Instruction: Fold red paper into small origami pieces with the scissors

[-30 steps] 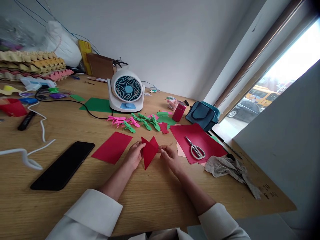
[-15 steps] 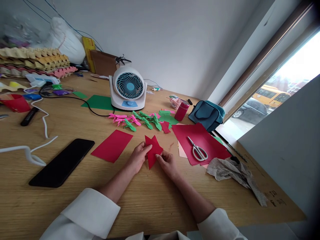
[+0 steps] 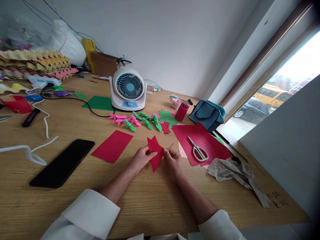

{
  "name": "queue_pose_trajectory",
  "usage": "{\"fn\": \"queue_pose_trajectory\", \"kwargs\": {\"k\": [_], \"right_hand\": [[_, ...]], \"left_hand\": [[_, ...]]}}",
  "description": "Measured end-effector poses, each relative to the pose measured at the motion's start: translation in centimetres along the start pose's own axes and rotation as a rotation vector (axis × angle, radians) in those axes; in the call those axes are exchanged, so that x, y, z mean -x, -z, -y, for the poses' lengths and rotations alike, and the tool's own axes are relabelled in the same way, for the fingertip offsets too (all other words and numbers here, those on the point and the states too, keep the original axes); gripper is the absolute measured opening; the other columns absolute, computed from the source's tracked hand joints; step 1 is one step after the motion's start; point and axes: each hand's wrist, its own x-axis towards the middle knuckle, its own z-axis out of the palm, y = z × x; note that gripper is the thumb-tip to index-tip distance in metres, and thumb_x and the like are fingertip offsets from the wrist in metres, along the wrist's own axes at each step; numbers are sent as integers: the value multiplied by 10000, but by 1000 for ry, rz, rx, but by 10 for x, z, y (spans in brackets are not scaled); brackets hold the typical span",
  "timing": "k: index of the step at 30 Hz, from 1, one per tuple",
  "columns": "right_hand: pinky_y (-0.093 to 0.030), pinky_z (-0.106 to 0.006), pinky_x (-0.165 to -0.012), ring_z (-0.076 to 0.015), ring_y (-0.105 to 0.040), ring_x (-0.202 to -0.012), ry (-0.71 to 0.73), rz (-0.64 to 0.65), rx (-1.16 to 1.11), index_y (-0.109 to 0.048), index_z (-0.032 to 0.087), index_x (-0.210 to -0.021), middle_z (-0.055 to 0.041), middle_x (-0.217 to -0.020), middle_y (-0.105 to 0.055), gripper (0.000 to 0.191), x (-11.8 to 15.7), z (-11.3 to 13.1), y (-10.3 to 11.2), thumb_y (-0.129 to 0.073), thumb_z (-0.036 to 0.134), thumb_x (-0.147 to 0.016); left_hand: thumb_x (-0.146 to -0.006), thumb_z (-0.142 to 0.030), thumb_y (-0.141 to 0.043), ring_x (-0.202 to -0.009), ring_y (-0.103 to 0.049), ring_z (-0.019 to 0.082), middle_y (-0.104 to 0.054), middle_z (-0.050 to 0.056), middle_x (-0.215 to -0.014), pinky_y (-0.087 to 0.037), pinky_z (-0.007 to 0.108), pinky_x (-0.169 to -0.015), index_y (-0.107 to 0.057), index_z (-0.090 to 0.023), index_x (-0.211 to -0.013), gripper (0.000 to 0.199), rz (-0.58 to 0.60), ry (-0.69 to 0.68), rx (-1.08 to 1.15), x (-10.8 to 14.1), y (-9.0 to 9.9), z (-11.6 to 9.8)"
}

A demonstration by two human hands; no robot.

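A folded red paper piece with pointed tips is held above the table between both hands. My left hand pinches its left side, the thumb lying across the front. At its right edge, my right hand grips the paper between thumb and fingers. A flat red sheet lies left of my hands. White-handled scissors rest on larger red sheets to the right. Pink and green paper cutouts sit in a heap beyond my hands, beside a small red scrap.
A black phone and white cable lie on the left. A white fan stands at the back, with a red can and teal bag farther right. A grey cloth lies near the right edge.
The red paper has shifted slightly right and turned a little. My right hand has moved right and up to its edge, and my left thumb reaches farther across it.
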Motion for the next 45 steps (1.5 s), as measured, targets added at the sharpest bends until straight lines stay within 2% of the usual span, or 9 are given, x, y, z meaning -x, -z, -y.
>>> {"fn": "queue_pose_trajectory", "kwargs": {"k": [4, 7, 13, 17, 24, 32, 40, 45], "right_hand": [[-360, -259, -548, -126, -420, -538, 22, -74, 31, -567, 196, -575, 16, -541, -489, 419, 1, 5, 3, -612, 528, -827], [-358, -262, -558, -129, -411, -550, 11, -118, 30, -564, 199, -586, 20, -553, -475, 414, 0, 5, 6, -617, 532, -826], [-342, -264, -563, -128, -408, -563, 16, -138, 14, -556, 195, -589, 21, -568, -463, 427, -1, 1, 9, -613, 546, -826], [-363, -267, -568, -134, -423, -563, 6, -114, 14, -552, 199, -574, 14, -559, -479, 436, 1, 4, 6, -614, 555, -819], [-368, -269, -561, -134, -431, -549, 11, -82, 21, -549, 202, -570, 13, -553, -502, 434, 2, 7, 6, -615, 554, -815], [-364, -265, -562, -134, -436, -558, 30, -93, 22, -557, 199, -561, 9, -551, -498, 434, -2, -1, 11, -591, 521, -849], [-359, -264, -574, -132, -432, -565, 53, -130, 25, -574, 195, -600, 15, -562, -489, 405, -1, 1, 12, -595, 509, -854], [-413, -257, -611, -138, -500, -637, -3, -47, -138, -648, 192, -756, -3, -709, -609, 291, 0, 1, 11, -666, 478, -810]], "left_hand": [[-617, -402, -814, -530, -515, 108, -643, -9, -633, -387, 219, -534, -649, -160, -708, 306, -12, -23, -69, -1, 1, 0], [-648, -436, -780, -448, -400, 79, -512, -53, -515, -310, 208, -467, -583, -173, -620, 330, -26, -54, -126, -1, 3, 0], [-698, -460, -731, -481, -388, 87, -460, -58, -515, -305, 207, -482, -588, -174, -643, 324, 2, -116, -191, -1, 4, -1], [-711, -455, -713, -507, -405, 94, -483, -49, -551, -308, 210, -498, -607, -177, -689, 299, -31, -109, -170, -1, 4, -3], [-720, -444, -705, -514, -406, 98, -471, -48, -541, -320, 213, -519, -575, -182, -637, 305, -27, -158, -206, -1, 4, -7], [-711, -454, -698, -534, -375, 94, -454, -52, -563, -299, 212, -517, -556, -181, -656, 313, 2, -109, -206, 0, 2, -5], [-743, -445, -657, -555, -368, 109, -432, -47, -579, -294, 227, -532, -519, -191, -634, 309, 39, -144, -294, -3, 4, -1], [-766, -368, -591, -579, -343, 115, -370, -50, -580, -286, 236, -556, -440, -195, -591, 289, 195, -180, -434, 0, 4, -6]]}}
